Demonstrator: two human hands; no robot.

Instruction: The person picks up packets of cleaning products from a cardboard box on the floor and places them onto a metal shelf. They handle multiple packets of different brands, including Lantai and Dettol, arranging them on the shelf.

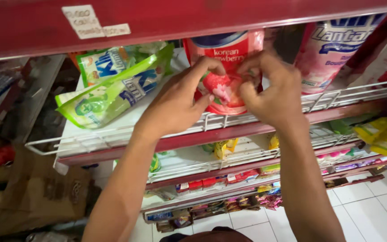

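Observation:
A red refill pouch [224, 67] with a strawberry picture stands on the white shelf [113, 130] behind a wire rail. My left hand [178, 101] grips its left side, thumb and fingers curled on the front. My right hand [272, 92] grips the right side of the same pouch. Both forearms reach up from below. The lower part of the pouch is hidden behind my hands.
A green pouch [113, 92] lies tilted to the left on the same shelf, another green one behind it. A pink and white pouch [332, 49] stands to the right. A red shelf edge [202, 18] hangs overhead. Lower shelves hold small packets; cardboard boxes [36, 192] stand at left.

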